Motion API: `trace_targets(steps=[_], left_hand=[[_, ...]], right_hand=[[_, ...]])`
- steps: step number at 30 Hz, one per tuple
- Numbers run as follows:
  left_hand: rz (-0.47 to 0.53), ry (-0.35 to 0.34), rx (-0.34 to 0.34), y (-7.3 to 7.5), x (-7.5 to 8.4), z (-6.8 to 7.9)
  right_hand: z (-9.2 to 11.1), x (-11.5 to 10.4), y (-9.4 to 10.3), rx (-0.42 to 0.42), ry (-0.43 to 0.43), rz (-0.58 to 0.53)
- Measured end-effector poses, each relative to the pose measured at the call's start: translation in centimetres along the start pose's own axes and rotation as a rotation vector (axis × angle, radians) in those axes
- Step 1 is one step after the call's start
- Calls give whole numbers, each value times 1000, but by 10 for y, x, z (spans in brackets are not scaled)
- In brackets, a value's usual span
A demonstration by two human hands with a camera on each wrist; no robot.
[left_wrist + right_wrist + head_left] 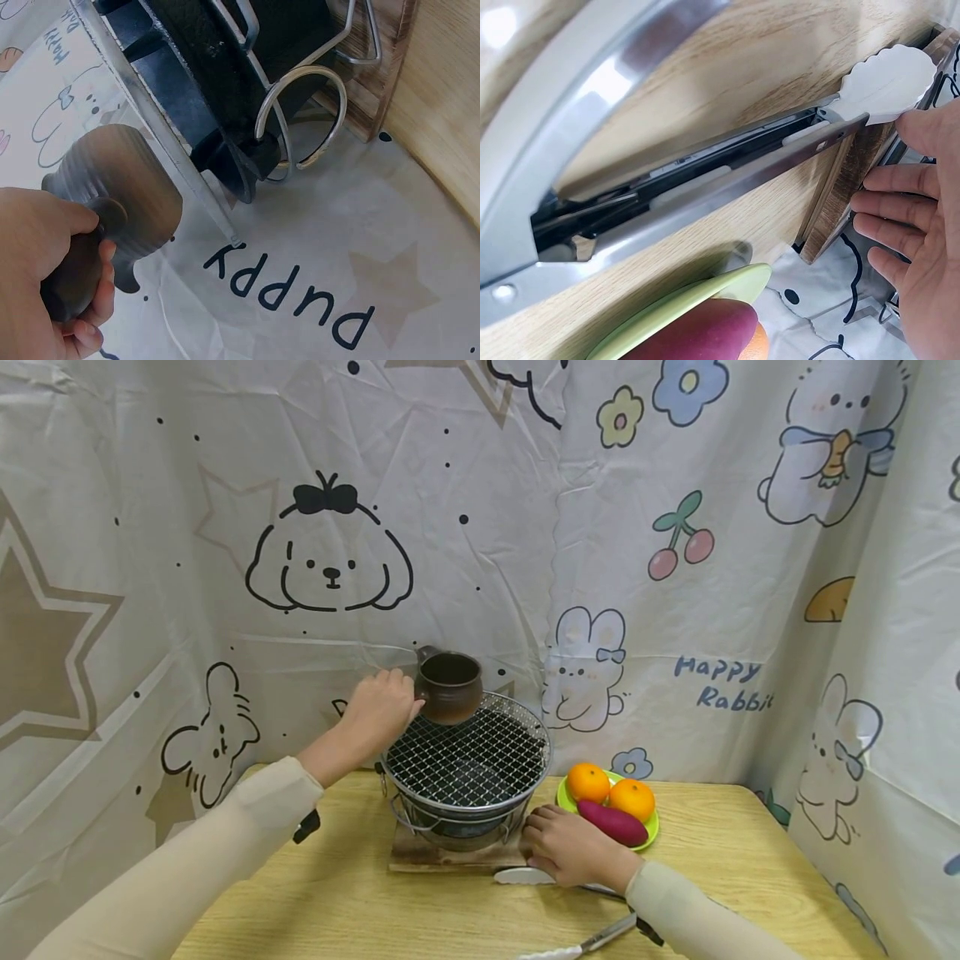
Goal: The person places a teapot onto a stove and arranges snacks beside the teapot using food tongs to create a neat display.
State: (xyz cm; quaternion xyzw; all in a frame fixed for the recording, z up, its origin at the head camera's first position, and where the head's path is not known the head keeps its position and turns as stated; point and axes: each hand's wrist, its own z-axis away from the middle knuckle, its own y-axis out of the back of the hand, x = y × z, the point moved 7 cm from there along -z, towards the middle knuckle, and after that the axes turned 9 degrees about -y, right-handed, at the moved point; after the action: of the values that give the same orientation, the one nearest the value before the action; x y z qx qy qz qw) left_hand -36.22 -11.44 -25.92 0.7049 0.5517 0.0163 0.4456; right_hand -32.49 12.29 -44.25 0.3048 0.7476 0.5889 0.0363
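Observation:
My left hand (378, 710) grips the side handle (71, 285) of a small brown clay pot (450, 697). The pot is over the far left part of a round wire mesh (468, 768) on a tabletop grill; whether it touches the mesh I cannot tell. Under the grill lies a wooden board (420, 856). Near the board's right end is my right hand (573, 847), fingers loosely extended and holding nothing in the right wrist view. Steel tongs (742, 176) with white scalloped tips (889, 79) lie spread on the table below that hand, one tip close to its thumb.
A lime green plate (652, 835) to the right of the grill holds two oranges (588, 782) and a purple sweet potato (611, 823). Metal ring handles (304, 112) stick out from the grill's side. A printed cloth (480, 568) hangs behind the wooden table (337, 893).

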Motion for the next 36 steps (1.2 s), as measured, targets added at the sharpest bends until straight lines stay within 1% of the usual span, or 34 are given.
trace_targets(steps=[5, 15, 23, 28, 36], left_hand=[[-15, 3, 26, -2, 1, 1], [-29, -11, 46, -2, 2, 1], [-34, -10, 49, -4, 1, 0], [-33, -4, 35, -7, 2, -2], [-53, -10, -11, -12, 4, -2]], right_hand=[[0, 1, -1, -2, -6, -7], [-1, 0, 0, -7, -12, 2], [0, 1, 0, -13, -12, 10], [0, 1, 0, -16, -18, 4], [0, 1, 1, -36, -28, 3]])
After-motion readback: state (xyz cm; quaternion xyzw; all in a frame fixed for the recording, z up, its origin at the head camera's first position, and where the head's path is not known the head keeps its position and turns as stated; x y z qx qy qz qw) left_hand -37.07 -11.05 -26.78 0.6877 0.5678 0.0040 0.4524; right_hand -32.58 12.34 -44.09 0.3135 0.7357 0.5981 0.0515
